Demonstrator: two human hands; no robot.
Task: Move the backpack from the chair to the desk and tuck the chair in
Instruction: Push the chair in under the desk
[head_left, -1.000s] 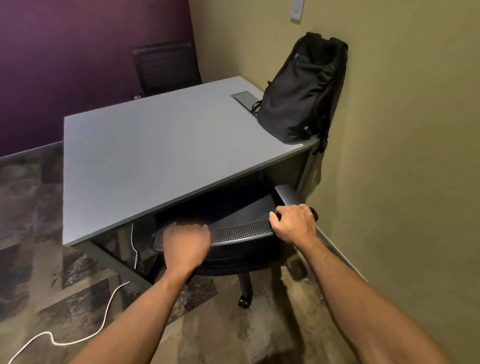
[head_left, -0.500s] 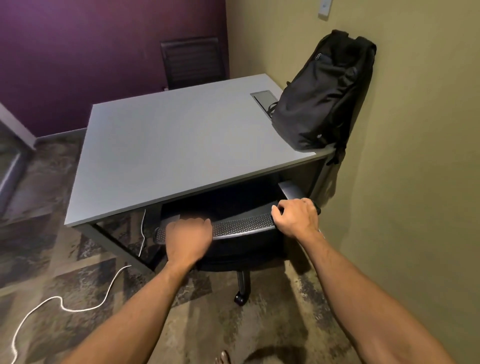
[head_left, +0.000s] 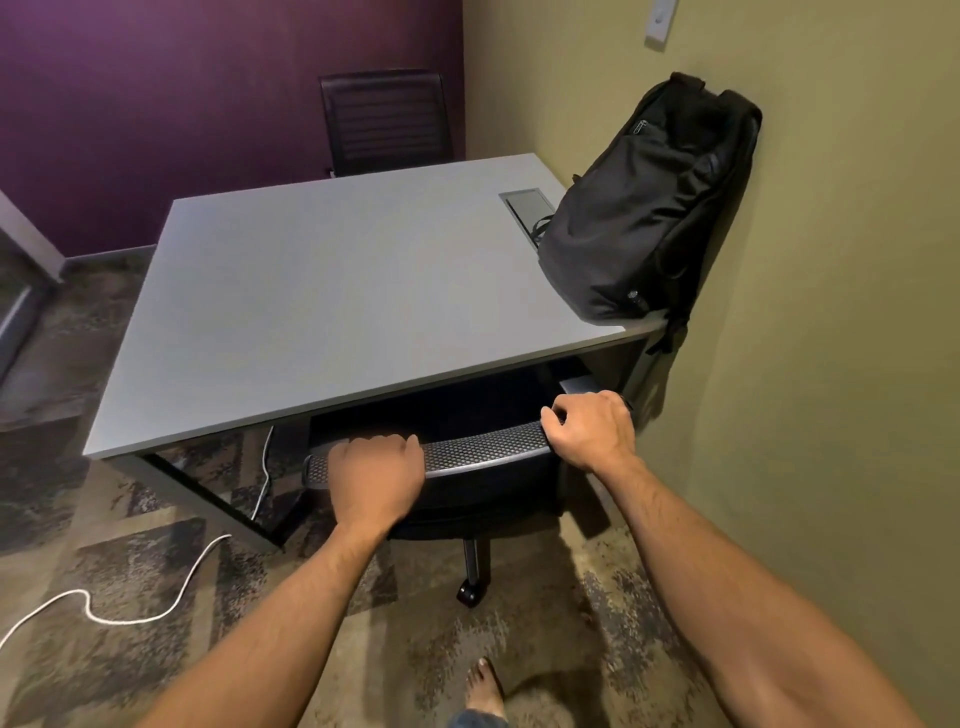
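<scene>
Backpack (head_left: 644, 208) already stands on the desk (head_left: 332, 301), at its far right corner, leaning on the wall. Both hands grip the chair (head_left: 483, 452) backrest top, left hand (head_left: 376, 480) and right hand (head_left: 589, 428) with fingers (head_left: 553, 415) clenched over it, seat mostly under the desk. Pushing harder could knock the chair into the desk frame and jolt the backpack, whose base sits near the desk edge, or roll a caster onto the cable (head_left: 156, 597) left of the chair.
</scene>
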